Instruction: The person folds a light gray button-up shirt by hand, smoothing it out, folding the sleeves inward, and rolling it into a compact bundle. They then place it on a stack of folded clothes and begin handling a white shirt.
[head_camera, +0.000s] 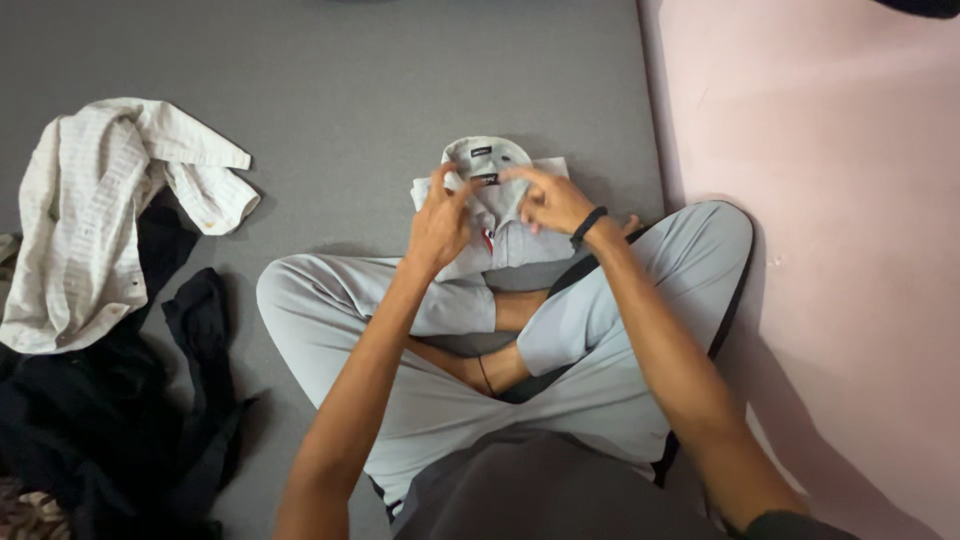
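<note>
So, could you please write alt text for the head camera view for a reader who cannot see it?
Seated cross-legged on a grey floor, a person has both hands, left hand and right hand, on the collar of a folded pale shirt. A crumpled white shirt lies on dark clothes at left; a pink wall stands at right.

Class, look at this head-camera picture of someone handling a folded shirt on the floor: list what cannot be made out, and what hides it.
- Front of the folded shirt: covered by the left hand and right hand.
- Shirt's lower edge: behind the knees.
- Collar label: too small.
- Dark clothes: cut off by the left and bottom edges; too dark to tell pieces apart.
- Striped shirt: crumpled, shape unclear.
- Dark thing: cut by the top edge.
</note>
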